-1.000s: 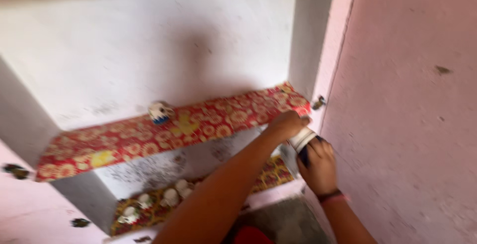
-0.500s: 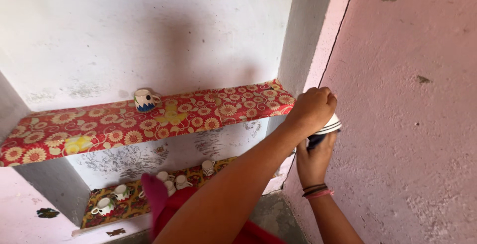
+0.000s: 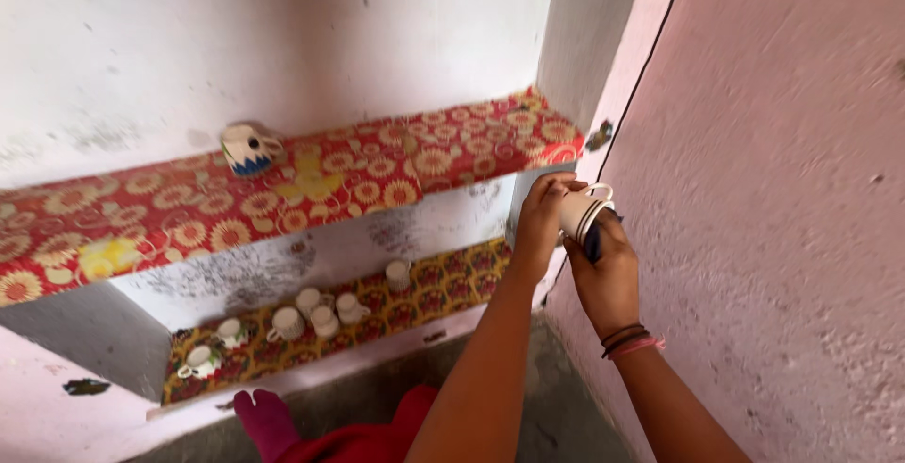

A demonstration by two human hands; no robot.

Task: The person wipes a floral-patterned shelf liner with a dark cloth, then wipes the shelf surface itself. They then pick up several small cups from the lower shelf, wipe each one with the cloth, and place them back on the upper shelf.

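My left hand (image 3: 539,218) grips a small white cup with dark rim stripes (image 3: 580,210), held tilted in the air just past the right end of the upper shelf. My right hand (image 3: 605,279), with bangles at the wrist, is closed below and against the cup, around a dark blue thing (image 3: 594,241) that I cannot make out. The upper shelf (image 3: 170,227) has a red flowered liner and carries one blue-and-white patterned mug (image 3: 247,149). Several small white cups (image 3: 316,310) stand on the lower shelf (image 3: 452,279).
The shelves sit in a white wall niche (image 3: 283,39). A pink plastered wall (image 3: 782,208) rises close on the right. A grey floor (image 3: 377,406) lies below, with red cloth (image 3: 349,439) and a foot (image 3: 267,418) at the bottom edge.
Both hands with the cup have dropped slightly lower and leftward; the cup now shows tilted with its handle visible. The view has tipped down, showing more of the lower shelf.
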